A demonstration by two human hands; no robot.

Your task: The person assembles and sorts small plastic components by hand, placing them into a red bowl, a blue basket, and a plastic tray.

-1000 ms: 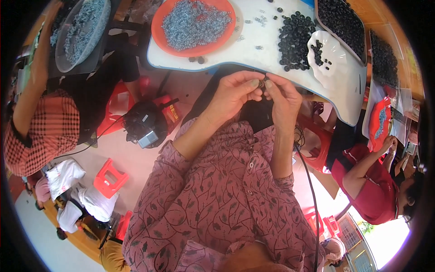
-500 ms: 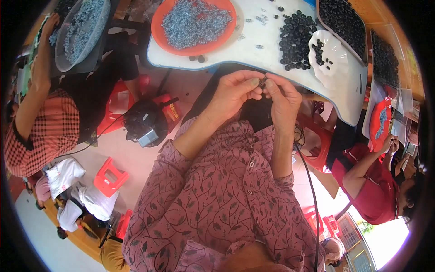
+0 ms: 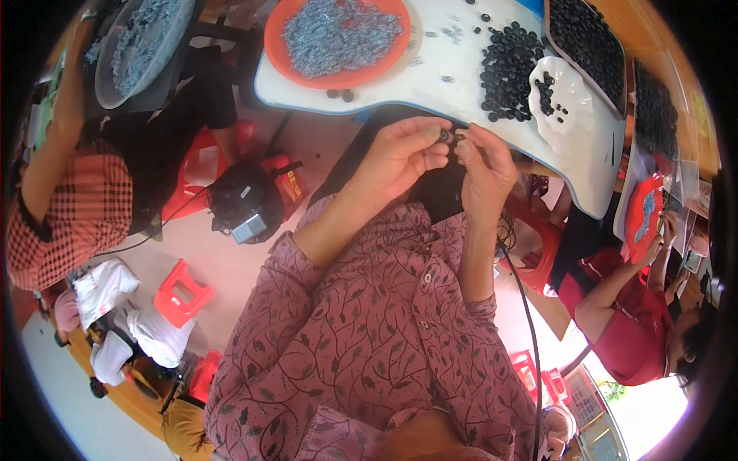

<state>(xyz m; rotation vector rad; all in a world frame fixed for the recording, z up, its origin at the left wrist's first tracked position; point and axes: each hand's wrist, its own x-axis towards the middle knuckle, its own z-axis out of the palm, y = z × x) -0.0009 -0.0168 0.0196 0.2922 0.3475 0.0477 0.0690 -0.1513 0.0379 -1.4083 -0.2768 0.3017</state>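
Note:
My left hand [image 3: 403,154] pinches a small black round part [image 3: 444,136] between thumb and fingertips, just off the table's near edge. Close beside it, my right hand [image 3: 487,165] is closed in a pinch on something tiny that I cannot make out. A small gap separates the two sets of fingertips. On the white table [image 3: 453,58] ahead lie a pile of black round parts [image 3: 507,73] and a white fluted dish [image 3: 576,107] with a few smaller black pieces. An orange plate [image 3: 273,42] heaped with small silvery coils stands to the left.
A tray of black parts [image 3: 588,50] stands at the far right. Loose coils [image 3: 448,34] lie mid-table. One co-worker in a checked shirt [image 3: 92,196] sits left, another in red [image 3: 626,330] right. Red stools [image 3: 183,293] and a cable [image 3: 534,338] are around me.
My fingertips have drawn slightly apart; before, they met around the small dark part. The right hand has shifted a little right. The whole view has moved slightly.

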